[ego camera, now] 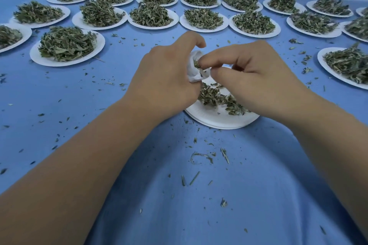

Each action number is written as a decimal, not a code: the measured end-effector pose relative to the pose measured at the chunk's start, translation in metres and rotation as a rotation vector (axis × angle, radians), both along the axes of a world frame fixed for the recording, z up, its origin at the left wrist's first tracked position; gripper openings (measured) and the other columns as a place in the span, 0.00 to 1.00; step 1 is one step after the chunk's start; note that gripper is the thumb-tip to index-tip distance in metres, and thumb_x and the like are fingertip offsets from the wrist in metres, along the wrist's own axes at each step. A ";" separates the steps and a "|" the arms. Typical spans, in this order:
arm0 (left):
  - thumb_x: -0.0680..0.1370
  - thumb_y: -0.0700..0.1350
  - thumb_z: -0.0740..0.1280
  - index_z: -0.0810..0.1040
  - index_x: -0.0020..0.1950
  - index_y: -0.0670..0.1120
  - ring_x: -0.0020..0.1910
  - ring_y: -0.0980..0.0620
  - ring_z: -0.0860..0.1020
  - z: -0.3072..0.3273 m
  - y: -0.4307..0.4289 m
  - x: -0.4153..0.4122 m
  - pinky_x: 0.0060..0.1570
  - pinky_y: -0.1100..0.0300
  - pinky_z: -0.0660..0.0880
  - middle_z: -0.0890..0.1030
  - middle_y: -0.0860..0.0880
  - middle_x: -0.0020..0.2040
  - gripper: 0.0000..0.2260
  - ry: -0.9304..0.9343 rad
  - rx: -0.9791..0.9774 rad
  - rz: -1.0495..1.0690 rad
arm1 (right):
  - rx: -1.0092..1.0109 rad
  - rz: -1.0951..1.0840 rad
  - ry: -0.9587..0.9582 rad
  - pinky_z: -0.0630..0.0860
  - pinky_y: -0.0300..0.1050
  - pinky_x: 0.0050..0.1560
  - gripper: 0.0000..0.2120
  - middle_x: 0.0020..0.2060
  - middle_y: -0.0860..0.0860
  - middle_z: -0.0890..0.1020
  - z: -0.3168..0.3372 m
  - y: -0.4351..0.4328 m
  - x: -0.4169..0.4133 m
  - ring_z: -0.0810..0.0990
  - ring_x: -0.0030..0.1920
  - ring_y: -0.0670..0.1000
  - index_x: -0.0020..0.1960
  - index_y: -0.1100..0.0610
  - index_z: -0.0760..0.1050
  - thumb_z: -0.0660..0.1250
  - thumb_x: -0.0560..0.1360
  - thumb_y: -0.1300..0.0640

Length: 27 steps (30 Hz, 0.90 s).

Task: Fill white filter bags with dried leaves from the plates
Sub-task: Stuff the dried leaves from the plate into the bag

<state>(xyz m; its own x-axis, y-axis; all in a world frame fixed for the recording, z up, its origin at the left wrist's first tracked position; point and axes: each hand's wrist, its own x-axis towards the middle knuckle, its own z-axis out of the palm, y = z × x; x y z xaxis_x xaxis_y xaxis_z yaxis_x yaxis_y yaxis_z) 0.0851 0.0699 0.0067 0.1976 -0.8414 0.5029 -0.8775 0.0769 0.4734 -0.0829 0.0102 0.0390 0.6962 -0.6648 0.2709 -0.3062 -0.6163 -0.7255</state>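
A wide table covered in smooth blue cloth (59, 95) fills the view. A near white paper plate (219, 122) sits at the centre, just in front of the person. Rows of round white paper plates heaped with dried green leaves (45, 61) spread to its left, to its right and far behind it. The near plate is mostly bare and holds only a thin pile of dried green leaves (213, 97).

Two bare forearms reach in from the bottom edge, and both hands are above the far side of the near plate. The left hand (165, 77), over the plate's left rim, has its fingers curled round a small crumpled white filter bag (194, 74), grasping it. The right hand (256, 77), over the plate's right half, pinches a small tuft of leaves (197, 64) between thumb and forefinger at the bag's open mouth.

Loose leaf crumbs and stems (201, 157) lie scattered on the cloth all round the near plate, many on its near side.
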 end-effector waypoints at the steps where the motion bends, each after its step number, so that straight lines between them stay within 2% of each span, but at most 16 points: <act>1: 0.70 0.46 0.70 0.72 0.64 0.55 0.40 0.47 0.79 0.000 0.000 0.000 0.43 0.47 0.78 0.81 0.53 0.39 0.23 -0.004 0.007 0.005 | 0.028 0.012 -0.019 0.70 0.33 0.30 0.16 0.33 0.33 0.82 0.000 -0.001 -0.003 0.73 0.25 0.43 0.50 0.49 0.83 0.64 0.77 0.68; 3: 0.70 0.46 0.70 0.72 0.64 0.55 0.39 0.47 0.78 0.000 -0.001 0.000 0.42 0.48 0.78 0.80 0.53 0.38 0.23 -0.012 0.014 0.010 | 0.031 0.033 -0.037 0.75 0.49 0.34 0.16 0.41 0.34 0.84 0.000 -0.001 -0.005 0.77 0.33 0.57 0.51 0.46 0.83 0.65 0.76 0.66; 4: 0.70 0.45 0.71 0.73 0.64 0.55 0.40 0.48 0.79 0.000 0.000 -0.001 0.43 0.48 0.78 0.79 0.53 0.38 0.23 -0.012 0.008 0.008 | 0.016 0.044 -0.034 0.75 0.48 0.37 0.15 0.43 0.35 0.85 -0.001 0.000 -0.006 0.77 0.35 0.55 0.50 0.44 0.83 0.66 0.76 0.63; 6: 0.70 0.44 0.71 0.73 0.64 0.55 0.43 0.47 0.80 0.001 0.001 -0.002 0.43 0.47 0.78 0.78 0.54 0.37 0.23 -0.011 -0.010 -0.002 | -0.024 0.072 -0.016 0.69 0.31 0.41 0.12 0.43 0.37 0.85 -0.004 -0.001 -0.007 0.76 0.38 0.41 0.49 0.45 0.85 0.68 0.77 0.61; 7: 0.69 0.44 0.71 0.73 0.64 0.54 0.43 0.47 0.80 0.001 0.002 -0.002 0.43 0.47 0.78 0.78 0.54 0.37 0.24 -0.015 -0.013 -0.010 | -0.052 0.082 0.005 0.67 0.28 0.44 0.12 0.42 0.38 0.84 -0.005 0.000 -0.006 0.76 0.42 0.39 0.50 0.46 0.85 0.68 0.78 0.62; 12: 0.69 0.46 0.71 0.75 0.64 0.53 0.39 0.49 0.78 0.004 0.003 -0.003 0.42 0.49 0.78 0.78 0.55 0.38 0.23 -0.037 -0.004 -0.056 | -0.154 0.139 0.131 0.64 0.29 0.47 0.11 0.49 0.44 0.85 -0.004 0.000 -0.004 0.75 0.53 0.49 0.49 0.52 0.84 0.66 0.78 0.65; 15: 0.67 0.49 0.69 0.75 0.63 0.54 0.36 0.58 0.77 0.005 0.005 -0.004 0.42 0.52 0.78 0.79 0.56 0.40 0.24 -0.008 -0.011 -0.069 | -0.180 0.201 0.167 0.65 0.31 0.55 0.14 0.53 0.40 0.81 -0.003 0.005 0.000 0.72 0.57 0.48 0.43 0.45 0.79 0.67 0.76 0.65; 17: 0.66 0.49 0.69 0.74 0.62 0.55 0.37 0.60 0.77 0.005 0.006 -0.004 0.43 0.52 0.79 0.80 0.55 0.43 0.24 0.011 -0.007 -0.078 | -0.182 0.201 0.167 0.66 0.34 0.57 0.14 0.53 0.40 0.81 -0.006 0.007 0.002 0.72 0.59 0.49 0.42 0.45 0.80 0.67 0.75 0.65; 19: 0.67 0.47 0.69 0.75 0.63 0.54 0.37 0.58 0.77 0.004 0.006 -0.003 0.44 0.52 0.79 0.80 0.56 0.44 0.23 0.003 -0.031 -0.081 | -0.173 0.168 0.114 0.66 0.29 0.53 0.13 0.53 0.40 0.83 -0.008 0.006 0.002 0.74 0.59 0.48 0.46 0.50 0.84 0.66 0.74 0.66; 21: 0.69 0.46 0.69 0.74 0.63 0.54 0.36 0.56 0.78 0.005 0.006 -0.001 0.43 0.52 0.79 0.81 0.55 0.42 0.22 -0.019 -0.075 -0.064 | -0.139 0.122 0.009 0.67 0.27 0.50 0.15 0.54 0.39 0.84 -0.009 0.005 0.000 0.76 0.59 0.44 0.51 0.52 0.85 0.65 0.71 0.65; 24: 0.71 0.45 0.69 0.73 0.62 0.54 0.34 0.57 0.78 0.004 0.005 0.001 0.39 0.52 0.79 0.79 0.55 0.39 0.20 -0.057 -0.109 -0.047 | -0.140 0.036 -0.121 0.67 0.30 0.54 0.18 0.55 0.40 0.84 -0.008 0.003 -0.002 0.77 0.61 0.41 0.52 0.50 0.85 0.63 0.69 0.63; 27: 0.72 0.45 0.70 0.72 0.63 0.54 0.35 0.62 0.76 0.003 0.004 0.001 0.37 0.58 0.76 0.75 0.62 0.36 0.20 -0.046 -0.112 -0.048 | -0.203 -0.014 -0.135 0.68 0.36 0.59 0.17 0.59 0.42 0.82 -0.008 0.005 -0.001 0.74 0.65 0.44 0.53 0.49 0.85 0.64 0.70 0.61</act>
<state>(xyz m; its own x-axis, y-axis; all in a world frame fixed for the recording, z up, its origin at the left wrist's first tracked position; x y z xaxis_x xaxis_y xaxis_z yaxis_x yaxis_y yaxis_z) 0.0863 0.0735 0.0098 0.1326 -0.7874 0.6019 -0.8922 0.1697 0.4186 -0.0838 0.0149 0.0309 0.6356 -0.5965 0.4901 -0.2246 -0.7502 -0.6218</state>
